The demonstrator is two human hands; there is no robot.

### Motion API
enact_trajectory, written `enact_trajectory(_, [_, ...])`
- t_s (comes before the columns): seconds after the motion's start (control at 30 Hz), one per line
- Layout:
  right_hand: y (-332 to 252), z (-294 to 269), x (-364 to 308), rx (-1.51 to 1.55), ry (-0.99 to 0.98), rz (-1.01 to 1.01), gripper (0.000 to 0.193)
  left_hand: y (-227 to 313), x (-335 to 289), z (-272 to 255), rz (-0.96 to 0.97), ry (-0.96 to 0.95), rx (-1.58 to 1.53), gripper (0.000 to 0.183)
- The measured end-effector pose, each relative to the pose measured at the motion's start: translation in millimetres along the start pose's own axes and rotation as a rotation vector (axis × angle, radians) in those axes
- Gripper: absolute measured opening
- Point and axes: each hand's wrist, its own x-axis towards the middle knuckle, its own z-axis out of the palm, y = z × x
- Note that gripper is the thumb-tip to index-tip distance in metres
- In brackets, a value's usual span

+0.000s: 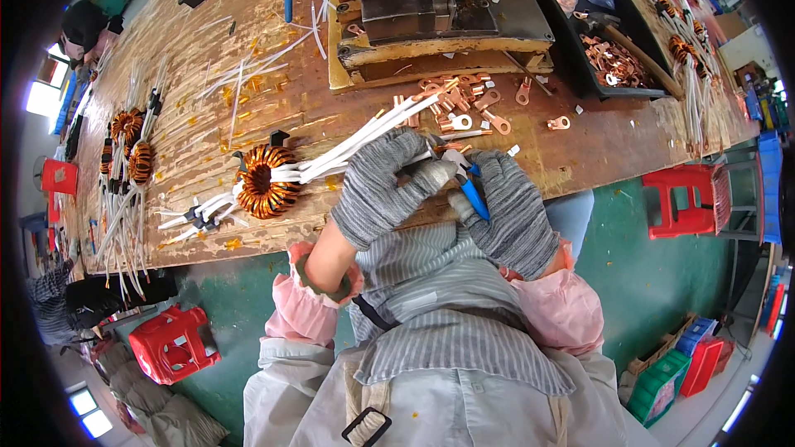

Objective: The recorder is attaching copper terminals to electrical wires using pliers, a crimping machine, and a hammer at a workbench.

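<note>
Both my hands wear grey knitted gloves and meet at the bench's near edge. My right hand point(515, 219) is closed around small blue-handled pliers point(474, 195); their jaws sit at the fingertips of my left hand point(383, 186). That left hand is closed in a pinch on a white wire, whose end is mostly hidden by the fingers. More white wires point(373, 130) run above the left hand to a copper-wound ring coil point(269, 156) lying to its left. Loose copper cable lugs point(489, 99) lie just beyond my hands.
A heavy metal press point(431, 16) stands on the wooden bench point(273, 108) straight ahead. Right of it, a black bin point(571, 54) holds copper lugs and a hammer point(642, 58). More coils point(141, 161) with wires lie at the left. Red stools point(170, 343) stand below.
</note>
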Motion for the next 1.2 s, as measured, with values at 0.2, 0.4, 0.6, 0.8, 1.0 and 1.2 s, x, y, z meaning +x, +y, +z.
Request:
enact_trajectory(0.2, [0.1, -3.8, 1.7, -0.038, -0.096, 0.028, 0.044, -5.7, 2.4, 3.2, 0.074, -0.001, -0.024, 0.024])
enact_trajectory(0.4, [-6.4, 10.5, -4.2, 0.092, 0.020, 0.123, 0.040, -3.4, -2.5, 5.0, 0.022, 0.040, -0.260, 0.021])
enact_trajectory(0.6, [21.5, -30.7, -2.1, 1.002, 0.701, 0.605, 0.034, -1.6, -4.0, 8.3, 0.010, 0.203, 0.027, 0.022])
enact_trajectory(0.8, [42.9, -20.9, -23.8, 1.142, 0.505, 0.211, 0.029, -18.6, -3.1, 8.8, -0.131, 0.084, -0.195, 0.023])
enact_trajectory(1.0, [21.8, 2.3, -27.4, 0.459, 0.099, 0.223, 0.037, -20.0, -3.8, 5.9, 0.126, 0.179, -0.265, 0.022])
enact_trajectory(1.2, [-0.5, -12.8, -8.4, -0.239, 0.078, 0.097, 0.044, -14.7, -1.1, 5.3, 0.116, 0.201, 0.034, 0.016])
